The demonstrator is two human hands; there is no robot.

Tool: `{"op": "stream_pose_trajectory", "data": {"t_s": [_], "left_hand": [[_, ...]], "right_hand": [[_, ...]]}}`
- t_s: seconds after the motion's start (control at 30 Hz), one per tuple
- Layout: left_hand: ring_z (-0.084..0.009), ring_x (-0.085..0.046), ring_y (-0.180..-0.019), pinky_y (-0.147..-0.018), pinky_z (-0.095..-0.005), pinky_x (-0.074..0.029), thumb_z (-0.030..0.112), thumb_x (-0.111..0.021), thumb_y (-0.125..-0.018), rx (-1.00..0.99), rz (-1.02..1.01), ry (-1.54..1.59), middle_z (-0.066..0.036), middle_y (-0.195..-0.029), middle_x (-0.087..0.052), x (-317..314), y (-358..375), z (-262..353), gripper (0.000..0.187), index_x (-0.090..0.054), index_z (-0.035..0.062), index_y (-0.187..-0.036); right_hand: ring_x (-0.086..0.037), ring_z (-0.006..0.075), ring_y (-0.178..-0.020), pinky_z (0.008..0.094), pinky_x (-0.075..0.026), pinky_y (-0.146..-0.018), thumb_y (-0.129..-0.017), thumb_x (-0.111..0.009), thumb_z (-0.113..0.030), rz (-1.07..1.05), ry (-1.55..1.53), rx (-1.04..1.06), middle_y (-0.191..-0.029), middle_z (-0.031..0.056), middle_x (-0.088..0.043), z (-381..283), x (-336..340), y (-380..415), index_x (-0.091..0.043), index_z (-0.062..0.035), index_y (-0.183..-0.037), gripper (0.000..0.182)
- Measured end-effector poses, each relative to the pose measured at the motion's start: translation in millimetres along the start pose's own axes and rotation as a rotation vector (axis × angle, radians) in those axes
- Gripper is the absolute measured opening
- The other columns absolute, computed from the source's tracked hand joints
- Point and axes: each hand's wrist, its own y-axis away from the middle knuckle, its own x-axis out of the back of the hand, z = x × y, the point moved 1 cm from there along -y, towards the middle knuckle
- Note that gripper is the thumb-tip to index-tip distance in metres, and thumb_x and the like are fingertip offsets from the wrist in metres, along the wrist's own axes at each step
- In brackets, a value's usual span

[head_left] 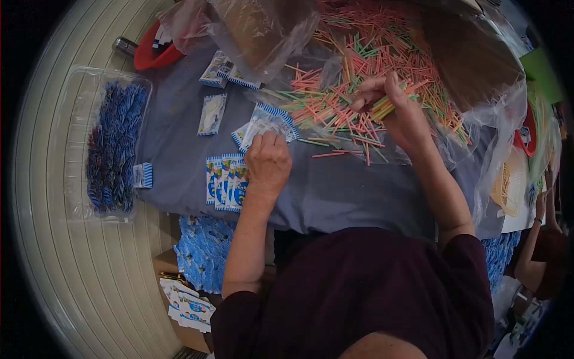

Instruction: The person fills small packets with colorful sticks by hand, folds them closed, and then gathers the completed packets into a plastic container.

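Observation:
My left hand (pixel 268 160) is closed, with its fingertips on the lower edge of a small blue-and-white packet (pixel 267 121). Other packets lie partly under that one. Just below, a row of overlapping packets (pixel 226 181) sits beside my left wrist. My right hand (pixel 406 116) is raised over a big loose heap of thin coloured sticks (pixel 335 107), pink, green and yellow. Its fingers curl around a small bunch of yellow and green sticks (pixel 382 109); whether these are hollow straws cannot be made out. A single packet (pixel 211 114) and several more (pixel 216 69) lie further left.
A clear plastic tray (pixel 72 143) full of blue strips stands at the left, with one packet (pixel 142 175) at its edge. Plastic bags and a red container (pixel 156 54) are at the back. Below the table are blue packets (pixel 203 251) and a cardboard box (pixel 192 338). Another person's arm (pixel 532 254) shows at right.

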Motion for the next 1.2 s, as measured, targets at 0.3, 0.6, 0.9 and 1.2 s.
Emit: {"op": "stream_pose_trajectory", "data": {"t_s": [0.3, 0.6, 0.9, 1.2], "left_hand": [[-0.0292, -0.063, -0.076, -0.059, -0.0400, -0.052, 0.004, -0.063, -0.075, 0.119, -0.038, -0.006, -0.011, -0.076, -0.059, 8, 1, -2, 0.005, -0.060, 0.0027, -0.071], [-0.0148, -0.066, -0.070, -0.061, -0.0265, -0.050, -0.003, -0.076, -0.076, 0.650, -0.004, 0.883, -0.010, -0.083, -0.069, 21, -6, -20, 0.012, -0.071, -0.0032, -0.087], [-0.0107, -0.064, -0.080, -0.069, -0.0228, -0.053, -0.010, -0.074, -0.078, 0.396, 0.129, 1.320, -0.008, -0.094, -0.069, 8, -48, 36, 0.016, -0.070, -0.0050, -0.093], [-0.0112, -0.064, -0.079, -0.068, -0.0234, -0.053, -0.010, -0.074, -0.078, 0.333, 0.150, 1.317, -0.008, -0.091, -0.069, -14, -70, 72, 0.015, -0.071, -0.0048, -0.091]], "right_hand": [[-0.063, 0.0212, -0.094, 0.0355, -0.049, -0.085, -0.106, -0.033, -0.047, -0.032, -0.031, -0.099, -0.097, 0.0127, -0.067, 16, -4, 3, -0.059, -0.0020, -0.113, 0.052], [-0.061, 0.0242, -0.107, 0.0384, -0.046, -0.094, -0.104, -0.031, -0.052, 0.022, -0.060, -0.002, -0.109, 0.0166, -0.067, 11, -21, -16, -0.060, -0.0019, -0.113, 0.059], [-0.061, 0.0221, -0.113, 0.0363, -0.046, -0.100, -0.106, -0.030, -0.049, -0.044, 0.277, 0.189, -0.115, 0.0113, -0.067, -16, -57, -31, -0.070, -0.0005, -0.107, 0.063], [-0.060, 0.0214, -0.109, 0.0368, -0.043, -0.102, -0.105, -0.032, -0.049, 0.072, 0.212, 0.013, -0.109, 0.0117, -0.068, -25, -18, -17, -0.070, 0.0017, -0.103, 0.064]]}}
